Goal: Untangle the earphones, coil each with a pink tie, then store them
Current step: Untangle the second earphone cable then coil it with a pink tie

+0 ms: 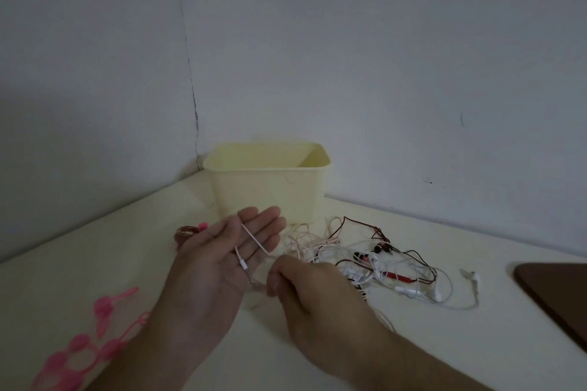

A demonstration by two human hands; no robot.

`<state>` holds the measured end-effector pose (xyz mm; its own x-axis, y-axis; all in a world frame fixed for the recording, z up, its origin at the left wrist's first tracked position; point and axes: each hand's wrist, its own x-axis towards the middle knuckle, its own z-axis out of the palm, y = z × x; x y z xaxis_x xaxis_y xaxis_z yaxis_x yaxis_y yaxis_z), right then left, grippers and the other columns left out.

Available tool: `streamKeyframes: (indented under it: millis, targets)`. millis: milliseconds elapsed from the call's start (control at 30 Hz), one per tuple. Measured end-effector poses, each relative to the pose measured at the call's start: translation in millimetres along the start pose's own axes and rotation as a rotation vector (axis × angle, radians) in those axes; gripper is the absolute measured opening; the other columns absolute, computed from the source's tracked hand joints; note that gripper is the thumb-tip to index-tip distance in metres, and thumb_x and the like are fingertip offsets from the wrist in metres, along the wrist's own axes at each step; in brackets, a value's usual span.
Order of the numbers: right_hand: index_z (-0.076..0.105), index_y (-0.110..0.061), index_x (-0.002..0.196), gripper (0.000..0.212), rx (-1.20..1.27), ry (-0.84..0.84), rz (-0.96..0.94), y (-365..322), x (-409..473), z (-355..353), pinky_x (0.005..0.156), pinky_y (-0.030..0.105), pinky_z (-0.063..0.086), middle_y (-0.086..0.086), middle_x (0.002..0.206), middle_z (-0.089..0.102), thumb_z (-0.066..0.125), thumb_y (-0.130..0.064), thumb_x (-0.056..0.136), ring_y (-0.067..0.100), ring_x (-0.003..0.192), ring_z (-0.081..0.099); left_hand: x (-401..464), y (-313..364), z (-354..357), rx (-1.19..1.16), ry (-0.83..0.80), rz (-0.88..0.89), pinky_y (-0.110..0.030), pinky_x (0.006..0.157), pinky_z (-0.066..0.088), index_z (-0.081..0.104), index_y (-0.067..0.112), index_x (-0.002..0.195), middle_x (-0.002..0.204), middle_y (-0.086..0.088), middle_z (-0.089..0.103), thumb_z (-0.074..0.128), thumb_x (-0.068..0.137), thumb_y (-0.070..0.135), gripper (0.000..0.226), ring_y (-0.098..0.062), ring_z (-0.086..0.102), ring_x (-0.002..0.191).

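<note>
Head view: a pale yellow plastic tub [270, 181] stands beyond the left grip [222, 260], pink silicone ties [95, 336] lying left. That open palm carries a thin pale-pink earphone cord [254, 240]; the right grip [305, 286] pinches it. Tangled white and red earphones [381, 267] sprawl rightward on the cream surface [444, 343].

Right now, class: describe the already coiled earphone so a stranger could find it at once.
Start at the yellow tub in the table's back corner. Just in front of its left side, behind the left hand, lies a small brownish coil with a pink tie. Unlike the loose tangle to the right, it is bundled.
</note>
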<state>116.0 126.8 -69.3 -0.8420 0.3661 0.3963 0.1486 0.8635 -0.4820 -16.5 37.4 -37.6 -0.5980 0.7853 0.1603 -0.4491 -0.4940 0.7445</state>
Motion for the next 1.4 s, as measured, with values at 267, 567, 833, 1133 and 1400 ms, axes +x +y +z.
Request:
streamKeyframes:
  millis: [267, 567, 833, 1133, 1400]
  targets:
    - [0.054, -0.026, 0.09, 0.019, -0.002, 0.176, -0.046, -4.5, 5.9, -19.9, 0.074, 0.04, 0.052, -0.012, 0.077, 0.069, 0.045, -0.041, 0.1, 0.01, 0.074, 0.061, -5.5, -24.8, -8.5, 0.726, -0.186, -0.001, -0.02, 0.05, 0.039, 0.068, 0.013, 0.065, 0.055, -0.008, 0.056, 0.057, 0.084, 0.022, 0.024, -0.017, 0.05, 0.051]
    - [0.036, -0.032, 0.086, 0.015, -0.101, 0.188, 0.066, 4.7, 5.9, -11.7, 0.065, 0.044, 0.044, -0.005, 0.075, 0.057, 0.035, -0.035, 0.101, 0.026, 0.074, 0.056, -12.1, -11.7, 6.8, 0.02, -0.109, -0.204, -0.025, 0.05, 0.031, 0.066, -0.002, 0.086, 0.063, -0.007, 0.038, 0.05, 0.094, 0.013, 0.023, -0.016, 0.037, 0.049]
    - [0.054, -0.025, 0.104, 0.023, -0.201, 0.002, -0.102, -17.5, -1.1, -7.5, 0.073, 0.044, 0.052, 0.003, 0.1, 0.069, 0.034, -0.035, 0.104, 0.034, 0.086, 0.065, 0.1, -14.2, -4.2, 0.387, 0.065, 0.149, -0.029, 0.077, 0.064, 0.062, -0.006, 0.106, 0.097, -0.021, 0.079, 0.043, 0.11, 0.009, 0.025, -0.031, 0.078, 0.09]
    - [0.059, -0.03, 0.083, 0.015, -0.14, 0.35, -0.042, 12.8, 12.7, -37.1, 0.062, 0.028, 0.043, -0.02, 0.063, 0.046, 0.064, -0.042, 0.09, 0.002, 0.067, 0.049, -3.4, -21.2, -5.6, 0.67, -0.208, -0.056, -0.027, 0.048, 0.027, 0.068, 0.012, 0.068, 0.053, -0.006, 0.041, 0.055, 0.091, 0.031, 0.032, -0.016, 0.034, 0.049]
    - [0.053, -0.03, 0.089, 0.019, -0.104, 0.05, 0.048, 15.4, 5.7, -21.8, 0.073, 0.04, 0.047, -0.007, 0.083, 0.064, 0.048, -0.031, 0.107, 0.018, 0.082, 0.058, -8.0, -2.6, 2.2, -0.068, -0.155, -0.153, -0.023, 0.048, 0.047, 0.066, 0.003, 0.08, 0.066, -0.01, 0.053, 0.046, 0.098, 0.015, 0.03, -0.018, 0.051, 0.051]
